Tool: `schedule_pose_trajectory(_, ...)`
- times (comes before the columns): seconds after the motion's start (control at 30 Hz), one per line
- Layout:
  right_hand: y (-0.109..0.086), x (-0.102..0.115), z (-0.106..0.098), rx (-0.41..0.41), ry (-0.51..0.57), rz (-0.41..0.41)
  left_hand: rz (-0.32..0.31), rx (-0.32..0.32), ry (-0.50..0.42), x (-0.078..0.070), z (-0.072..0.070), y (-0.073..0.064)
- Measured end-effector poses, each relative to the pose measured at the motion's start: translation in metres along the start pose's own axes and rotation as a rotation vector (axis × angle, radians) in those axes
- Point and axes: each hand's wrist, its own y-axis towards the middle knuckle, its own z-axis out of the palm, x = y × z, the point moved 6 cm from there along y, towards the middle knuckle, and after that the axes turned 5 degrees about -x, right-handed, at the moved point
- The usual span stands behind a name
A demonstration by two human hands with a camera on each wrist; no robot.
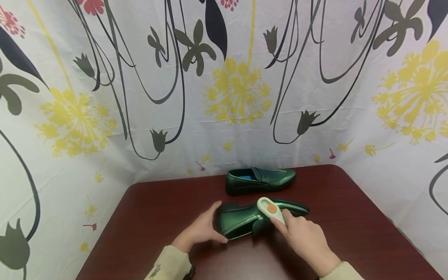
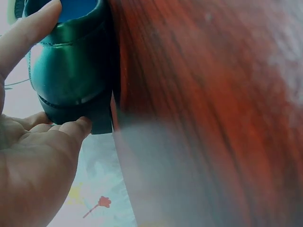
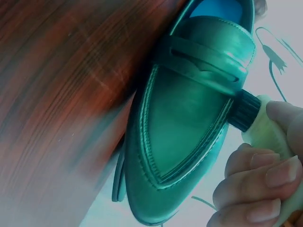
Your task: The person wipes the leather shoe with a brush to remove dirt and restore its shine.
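Note:
A shiny green penny loafer is tipped so its opening faces me, toe to the right. My left hand grips its heel; the left wrist view has the thumb at the collar and fingertips under the heel block. In my right hand is a small brush with a pale handle and an orange spot. Seen from the right wrist, its dark bristles touch the loafer's side beside the strap. A matching green loafer stands upright behind, its insole blue.
Both shoes are on a dark red-brown wooden table with rounded far corners. A white cloth printed with flowers hangs behind the table and along both sides.

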Motion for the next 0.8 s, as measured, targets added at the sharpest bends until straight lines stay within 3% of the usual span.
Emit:
schedule_pose_trajectory(0.23, -0.003, -0.014, -0.007, -0.091, -0.007, 0.012, 0.009, 0.032, -0.081, 0.001, 0.000, 0.000)
schedule_pose_trajectory(0.8, -0.012, -0.051, -0.013, -0.037, 0.015, 0.082, -0.004, 0.067, -0.151, 0.008, 0.000, 0.005)
